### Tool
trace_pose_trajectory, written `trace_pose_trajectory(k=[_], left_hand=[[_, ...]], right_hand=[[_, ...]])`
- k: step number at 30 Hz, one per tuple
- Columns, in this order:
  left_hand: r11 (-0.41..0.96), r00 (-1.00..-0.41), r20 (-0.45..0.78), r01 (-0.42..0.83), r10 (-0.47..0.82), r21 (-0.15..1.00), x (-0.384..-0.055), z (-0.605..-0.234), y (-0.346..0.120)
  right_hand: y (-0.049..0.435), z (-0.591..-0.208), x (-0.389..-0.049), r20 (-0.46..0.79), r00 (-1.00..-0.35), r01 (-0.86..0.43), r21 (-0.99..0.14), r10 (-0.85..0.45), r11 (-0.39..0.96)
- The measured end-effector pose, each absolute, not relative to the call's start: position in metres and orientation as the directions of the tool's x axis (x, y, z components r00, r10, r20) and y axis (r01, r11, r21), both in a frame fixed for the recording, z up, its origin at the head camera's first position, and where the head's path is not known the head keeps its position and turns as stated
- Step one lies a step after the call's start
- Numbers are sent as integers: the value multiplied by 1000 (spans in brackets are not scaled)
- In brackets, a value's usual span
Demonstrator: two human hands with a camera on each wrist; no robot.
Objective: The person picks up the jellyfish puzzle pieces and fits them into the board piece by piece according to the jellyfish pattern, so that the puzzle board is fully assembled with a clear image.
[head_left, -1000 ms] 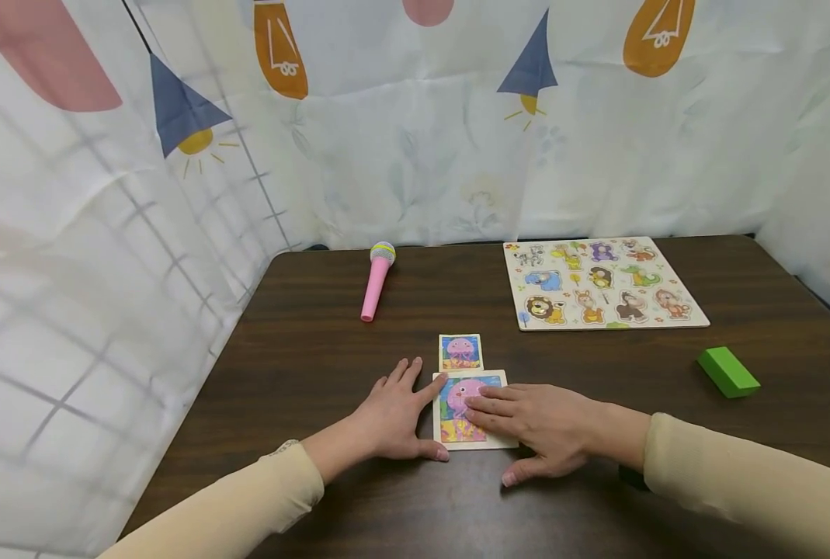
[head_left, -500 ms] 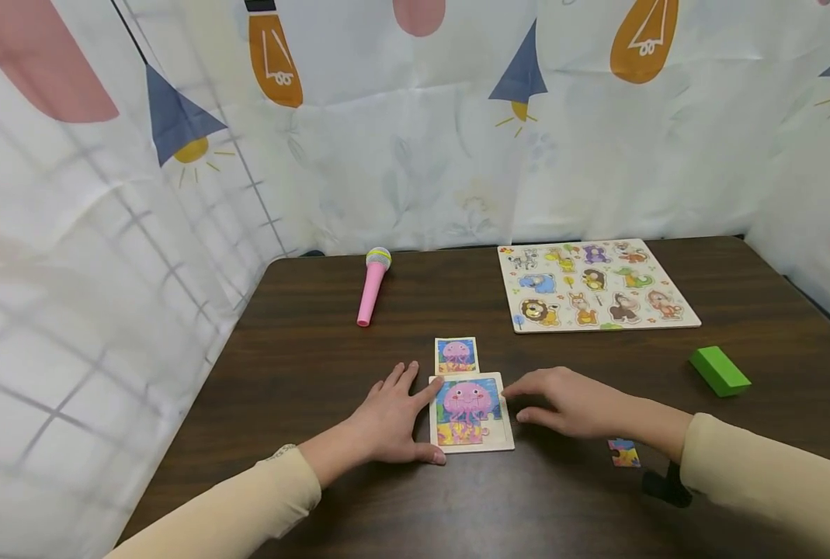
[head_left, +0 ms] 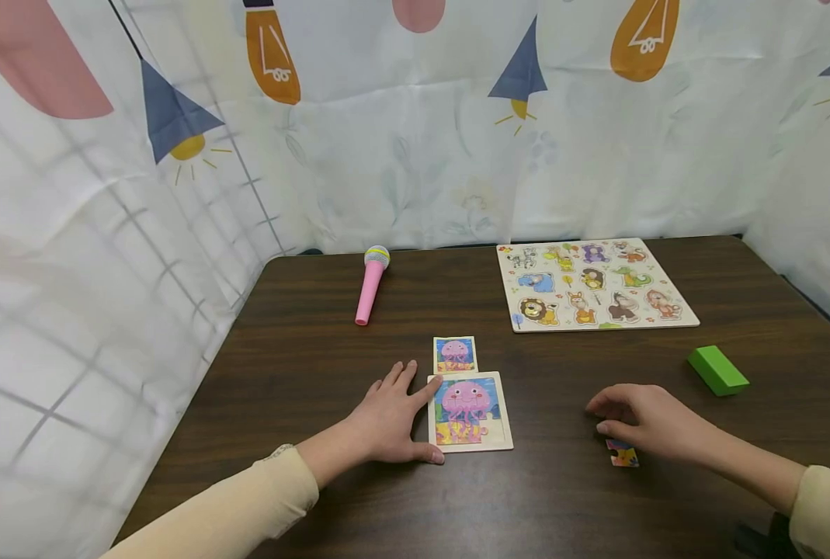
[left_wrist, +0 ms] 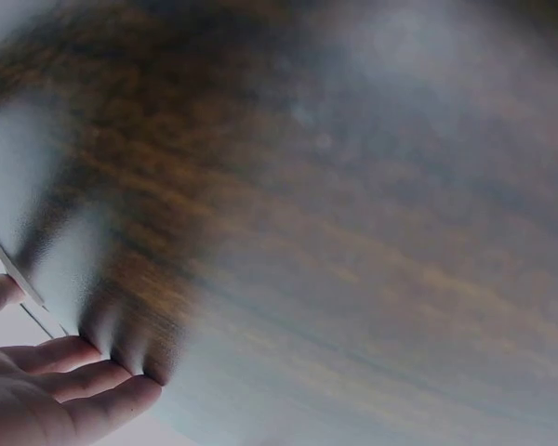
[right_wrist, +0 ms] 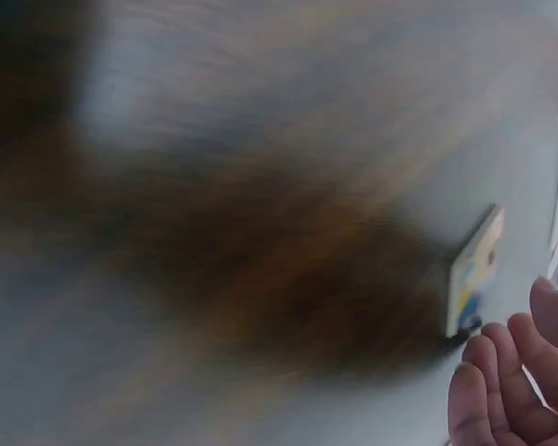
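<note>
A square jigsaw tray [head_left: 505,419] with a pink jellyfish picture lies in the middle of the table; its lower right corner shows bare wood. My left hand [head_left: 394,423] rests at its left side, fingers spread, index fingertip and thumb at the frame's edge. To the right, my right hand [head_left: 655,419] is beside a loose jigsaw piece [head_left: 624,454], yellow, pink and blue, which it partly covers in the head view. In the right wrist view the fingers [right_wrist: 511,372] are bent loosely near the piece, with nothing between them and the thumb.
A small jellyfish picture card [head_left: 455,355] touches the tray's far edge. Behind stand out a pink toy microphone [head_left: 370,287] and an animal puzzle board [head_left: 596,287]. A green block [head_left: 718,370] lies at the right on the dark wooden table [head_left: 317,349].
My right hand has lifted off the jellyfish puzzle and moved right to the loose piece, uncovering the tray's lower right corner. The left hand has stayed in place.
</note>
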State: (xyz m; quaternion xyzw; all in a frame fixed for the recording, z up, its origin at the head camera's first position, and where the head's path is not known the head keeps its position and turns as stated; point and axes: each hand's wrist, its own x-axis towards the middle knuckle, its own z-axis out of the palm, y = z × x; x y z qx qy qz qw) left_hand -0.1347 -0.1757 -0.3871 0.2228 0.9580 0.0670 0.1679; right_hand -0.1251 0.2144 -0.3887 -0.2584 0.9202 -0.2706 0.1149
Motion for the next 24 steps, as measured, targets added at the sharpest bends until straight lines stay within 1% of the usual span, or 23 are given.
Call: trace_pose_trajectory(k=[6,10,13,17,20,24], left_hand=[[891,-845,-290,404,450,206,-135,-386,-176],[894,-846,-294,397,444,208,-135,-386,-176],[895,-847,-296,392,441,210,-135,-386,-176],[895,-847,-297,392,441,211,-134,-387,-177],[894,-846,-296,396,444,209,-134,-387,-176],[894,-846,-295,399,445,206,-135,-388,-176]], right_hand=[[239,-397,-116,-91,-850,-381,-575,-519,724],[249,-401,-112,-71,-845,-400,-574,-530,715],[250,-405,-110,-25,-836,-441,-561,-548,700],[245,-408,-108,27,-837,-480,-517,-547,709],[241,-408,-107,20,-848,-467,-500,-529,729],[239,-407,-108,-8,-862,-433,-505,-506,746]])
